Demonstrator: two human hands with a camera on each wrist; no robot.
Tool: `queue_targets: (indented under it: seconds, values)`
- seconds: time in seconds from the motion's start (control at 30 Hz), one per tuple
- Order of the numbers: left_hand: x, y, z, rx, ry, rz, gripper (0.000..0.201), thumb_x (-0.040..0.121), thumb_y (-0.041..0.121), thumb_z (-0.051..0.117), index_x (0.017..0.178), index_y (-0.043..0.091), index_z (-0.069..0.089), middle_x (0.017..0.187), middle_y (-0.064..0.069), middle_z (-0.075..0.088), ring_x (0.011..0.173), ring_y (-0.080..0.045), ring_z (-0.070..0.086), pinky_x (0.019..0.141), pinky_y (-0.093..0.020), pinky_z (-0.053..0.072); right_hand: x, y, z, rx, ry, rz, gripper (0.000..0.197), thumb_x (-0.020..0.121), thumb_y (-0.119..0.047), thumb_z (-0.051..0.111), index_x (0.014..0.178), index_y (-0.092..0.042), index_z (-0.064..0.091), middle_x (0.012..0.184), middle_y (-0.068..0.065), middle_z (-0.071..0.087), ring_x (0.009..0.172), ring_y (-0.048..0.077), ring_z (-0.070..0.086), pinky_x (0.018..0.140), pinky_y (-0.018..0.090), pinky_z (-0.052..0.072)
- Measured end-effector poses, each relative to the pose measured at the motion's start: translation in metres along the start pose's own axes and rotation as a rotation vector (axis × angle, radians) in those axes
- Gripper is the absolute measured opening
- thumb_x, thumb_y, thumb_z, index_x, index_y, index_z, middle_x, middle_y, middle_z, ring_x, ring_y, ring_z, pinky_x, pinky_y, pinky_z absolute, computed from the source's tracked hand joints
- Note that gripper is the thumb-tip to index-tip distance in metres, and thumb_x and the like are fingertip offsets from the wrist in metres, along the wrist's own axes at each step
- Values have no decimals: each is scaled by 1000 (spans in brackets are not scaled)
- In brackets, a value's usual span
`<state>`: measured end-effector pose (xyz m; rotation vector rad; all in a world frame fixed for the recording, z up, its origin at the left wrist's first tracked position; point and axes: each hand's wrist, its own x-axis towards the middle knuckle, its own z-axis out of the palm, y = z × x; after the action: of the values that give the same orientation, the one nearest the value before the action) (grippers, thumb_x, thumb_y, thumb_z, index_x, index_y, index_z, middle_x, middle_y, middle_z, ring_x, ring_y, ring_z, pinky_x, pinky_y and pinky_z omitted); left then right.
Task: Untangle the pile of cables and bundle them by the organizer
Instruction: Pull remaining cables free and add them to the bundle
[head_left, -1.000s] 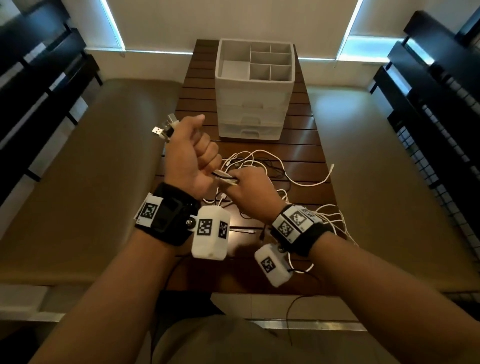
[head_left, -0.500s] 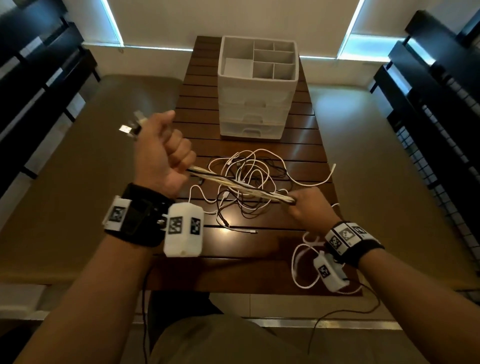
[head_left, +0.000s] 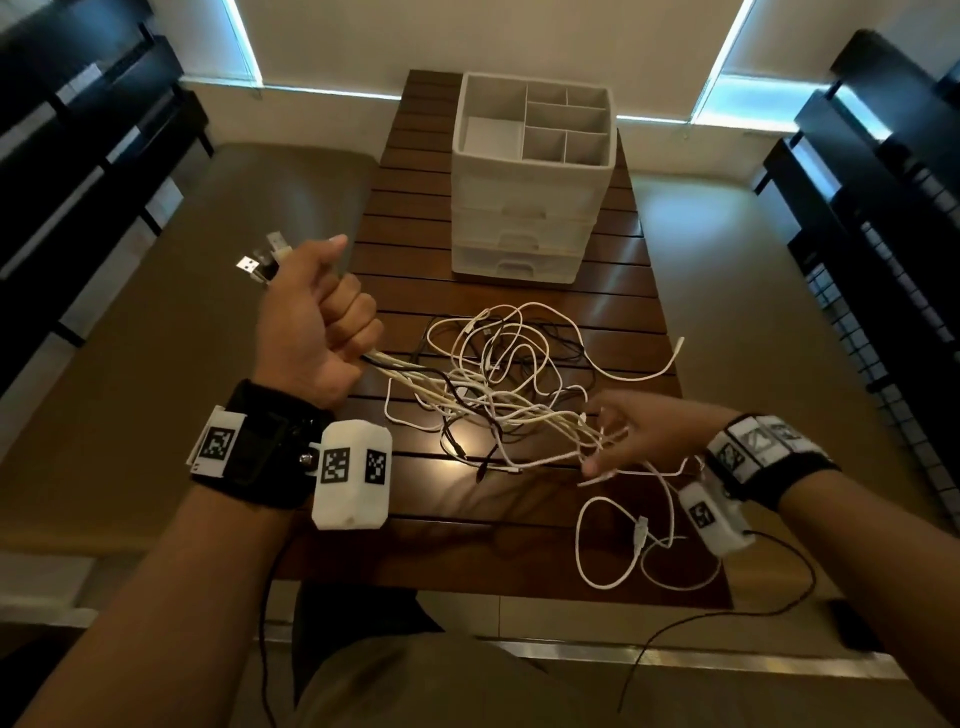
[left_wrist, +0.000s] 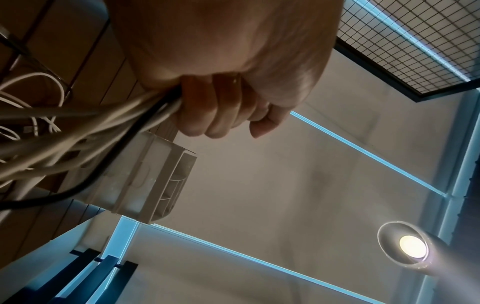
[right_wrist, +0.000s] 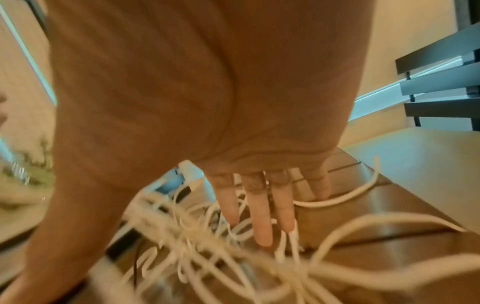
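Observation:
My left hand (head_left: 317, 322) is raised over the table's left edge, fisted round a bundle of white and black cables (left_wrist: 109, 123); USB plugs (head_left: 249, 266) stick out above the fist. The strands run down and right to a tangled pile of cables (head_left: 498, 374) on the wooden table (head_left: 410, 260). My right hand (head_left: 623, 441) hovers at the pile's right end with fingers (right_wrist: 262, 216) spread and straight, strands slipping between them. The white drawer organizer (head_left: 530, 182) stands at the far end of the table, its top compartments open.
Loose white cable loops (head_left: 608, 551) lie near the table's front right corner. Padded benches (head_left: 130, 364) flank the table on both sides. Dark slatted racks (head_left: 883, 208) stand at left and right. A thin black wire (head_left: 727, 618) hangs from my right wrist camera.
My right hand slid rightward along the strands away from the left fist, then let go and spread its fingers. The left hand lifted outward, pulling the bundle taut, then eased back.

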<state>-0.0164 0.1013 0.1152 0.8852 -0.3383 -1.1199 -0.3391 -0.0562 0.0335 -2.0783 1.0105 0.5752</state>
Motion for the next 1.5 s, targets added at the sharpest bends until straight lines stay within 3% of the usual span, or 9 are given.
queue_targets:
  seconds: [0.23,0.37,0.47,0.53,0.7,0.83,0.97,1.13,1.5]
  values:
    - [-5,-16,10,11,-80,-112,60,105,26,50,52,26,23,42,9,15,33,-6,13,32,-21,12,69,-72,-29,63,510,-230,27,99,-43,66,108,-19,73,95,-8,70,87,12,68,90,44,59]
    - [-8,-23,12,9,-97,-133,61,105,26,51,49,25,29,41,10,17,32,-6,14,33,-21,10,115,-110,-6,-66,228,-264,36,99,-29,67,134,-23,67,113,-7,68,92,7,63,84,30,57]
    - [-10,-24,10,12,-92,-140,61,105,27,51,48,25,29,41,9,17,32,-6,14,33,-21,11,139,-116,11,-191,53,-235,58,98,-30,68,153,-34,48,148,-1,56,120,19,62,100,40,55]
    - [-11,-25,8,20,-86,-140,62,105,27,51,47,26,30,41,9,17,33,-6,14,34,-21,10,147,-115,15,-265,40,-253,45,99,-27,65,144,-28,59,138,5,65,116,24,66,100,44,56]
    - [-11,-27,6,19,-77,-146,63,105,28,51,45,26,31,40,9,18,32,-6,14,33,-20,11,135,-120,-12,-104,206,-259,15,101,-16,63,108,-12,77,87,0,69,66,6,60,58,27,54]
    - [-8,-33,13,39,-62,-154,63,105,27,52,46,26,30,41,9,17,33,-6,13,32,-20,12,108,-130,-45,152,397,-375,18,102,-26,64,111,-16,75,93,2,74,78,14,70,68,23,56]
    - [-3,-41,16,33,-38,-148,63,106,28,52,48,25,29,40,8,16,32,-7,12,31,-19,12,76,-129,-66,310,536,-486,21,104,-26,61,115,-16,76,95,3,78,86,17,75,84,38,63]
    - [2,-46,17,16,19,-129,62,106,31,55,50,25,30,41,8,17,32,-7,14,32,-20,12,26,-133,-99,707,757,-684,24,108,-18,54,123,-7,69,103,18,73,90,32,76,82,47,64]
    - [-5,-50,33,77,32,-112,42,106,38,58,68,19,56,44,9,25,34,-5,18,34,-20,14,-27,-157,-131,591,1040,-916,30,108,-19,52,126,-1,66,113,15,73,104,26,74,94,49,60]
